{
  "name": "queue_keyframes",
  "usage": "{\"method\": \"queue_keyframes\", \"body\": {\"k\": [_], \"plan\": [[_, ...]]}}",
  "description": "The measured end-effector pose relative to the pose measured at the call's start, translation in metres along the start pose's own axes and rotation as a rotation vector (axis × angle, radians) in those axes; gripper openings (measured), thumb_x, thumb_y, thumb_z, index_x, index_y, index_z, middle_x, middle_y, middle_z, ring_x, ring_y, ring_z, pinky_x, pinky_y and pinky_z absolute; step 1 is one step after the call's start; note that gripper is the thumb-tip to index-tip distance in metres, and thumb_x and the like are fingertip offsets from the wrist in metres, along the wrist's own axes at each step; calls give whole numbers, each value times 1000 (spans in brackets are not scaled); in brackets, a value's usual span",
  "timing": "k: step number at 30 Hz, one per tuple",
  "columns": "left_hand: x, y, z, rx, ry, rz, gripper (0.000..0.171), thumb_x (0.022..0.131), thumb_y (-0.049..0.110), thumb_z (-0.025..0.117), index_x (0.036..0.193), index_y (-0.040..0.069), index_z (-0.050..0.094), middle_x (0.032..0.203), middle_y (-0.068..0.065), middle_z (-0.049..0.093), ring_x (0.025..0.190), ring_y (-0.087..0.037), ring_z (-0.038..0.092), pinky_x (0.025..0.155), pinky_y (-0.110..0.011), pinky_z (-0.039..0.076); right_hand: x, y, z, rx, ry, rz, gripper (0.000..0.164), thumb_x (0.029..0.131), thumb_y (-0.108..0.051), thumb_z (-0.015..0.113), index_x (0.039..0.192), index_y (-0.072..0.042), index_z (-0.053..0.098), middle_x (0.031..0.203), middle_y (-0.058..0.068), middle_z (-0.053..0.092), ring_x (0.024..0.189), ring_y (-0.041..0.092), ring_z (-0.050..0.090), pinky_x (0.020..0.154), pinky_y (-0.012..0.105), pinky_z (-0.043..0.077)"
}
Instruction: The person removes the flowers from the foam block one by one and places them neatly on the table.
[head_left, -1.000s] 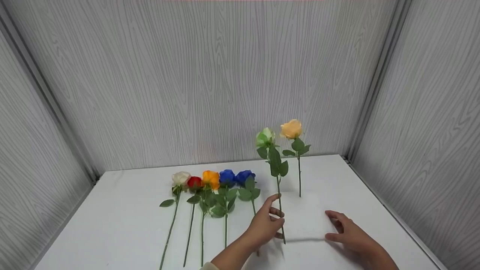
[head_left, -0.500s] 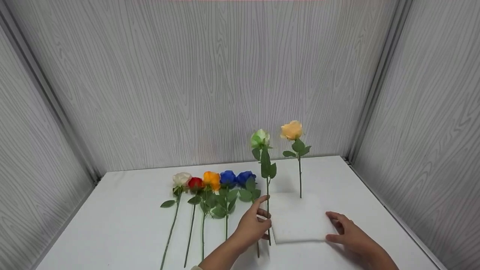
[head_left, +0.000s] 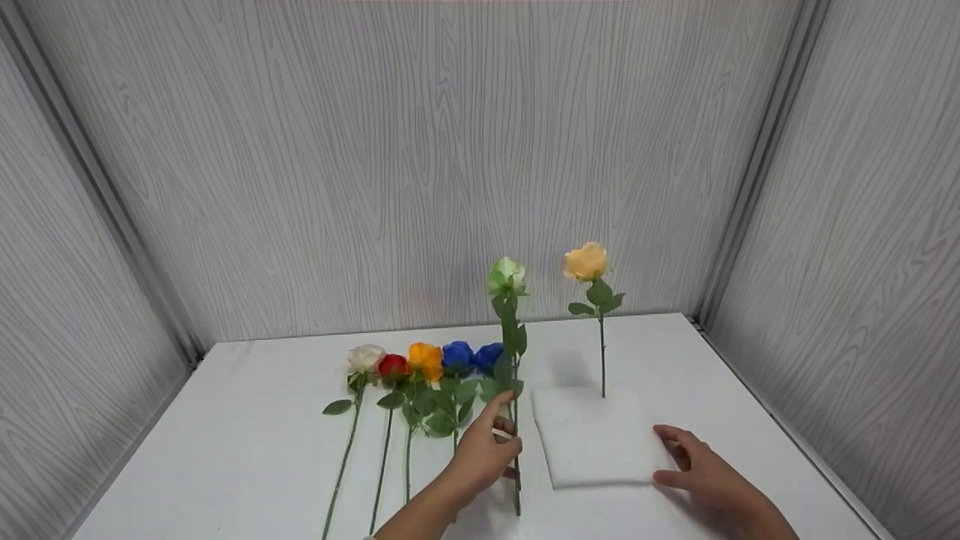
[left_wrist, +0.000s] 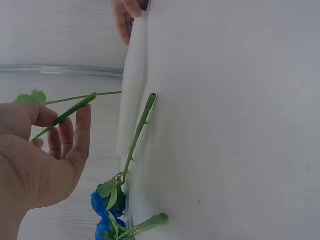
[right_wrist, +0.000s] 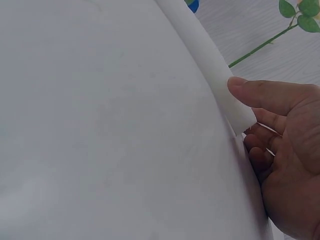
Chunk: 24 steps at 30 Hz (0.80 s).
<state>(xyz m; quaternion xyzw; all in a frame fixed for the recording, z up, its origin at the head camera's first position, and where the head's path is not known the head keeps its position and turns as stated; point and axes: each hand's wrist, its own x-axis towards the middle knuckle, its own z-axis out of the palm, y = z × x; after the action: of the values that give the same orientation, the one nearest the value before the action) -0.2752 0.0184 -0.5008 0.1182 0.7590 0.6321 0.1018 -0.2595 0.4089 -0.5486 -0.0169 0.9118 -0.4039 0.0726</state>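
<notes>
A pale green rose stands upright, its stem pinched between the thumb and fingers of my left hand. In the left wrist view, the cut end of that stem pokes past the fingertips, off the table. To its right lies a flat white foam block, with a peach rose standing upright at its back part. My right hand holds the block's right side; the right wrist view has the thumb on the foam near the corner and the other fingers curled beside it.
Left of my left hand, several roses lie in a row, stems toward me: white, red, orange and two blue ones. Grey wood-grain walls enclose the white table at back and sides.
My left hand has carried the pale green rose leftward, from over the foam block to in front of the right-hand blue rose. The right hand stays at the block.
</notes>
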Motion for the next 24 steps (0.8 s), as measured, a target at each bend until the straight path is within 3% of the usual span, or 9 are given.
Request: {"method": "queue_keyframes", "body": {"k": [13,24], "plan": [[-8,-3,-19,21,4,-39,79,96,5,66,168,20,37,120,-13,56,97,-20,61,64,-36,67,-2,-5,-1,-29,-7,9,94,92,-40,88,165,-6,39,157,24,50,138,39,53,110,50,50],[-13,-8,-39,48,21,-76,79,98,4,65,169,19,34,128,-18,56,102,-22,62,67,-37,67,1,-5,1,-11,-4,43,96,91,-38,88,166,-6,37,160,27,48,144,44,49,119,64,43]]}}
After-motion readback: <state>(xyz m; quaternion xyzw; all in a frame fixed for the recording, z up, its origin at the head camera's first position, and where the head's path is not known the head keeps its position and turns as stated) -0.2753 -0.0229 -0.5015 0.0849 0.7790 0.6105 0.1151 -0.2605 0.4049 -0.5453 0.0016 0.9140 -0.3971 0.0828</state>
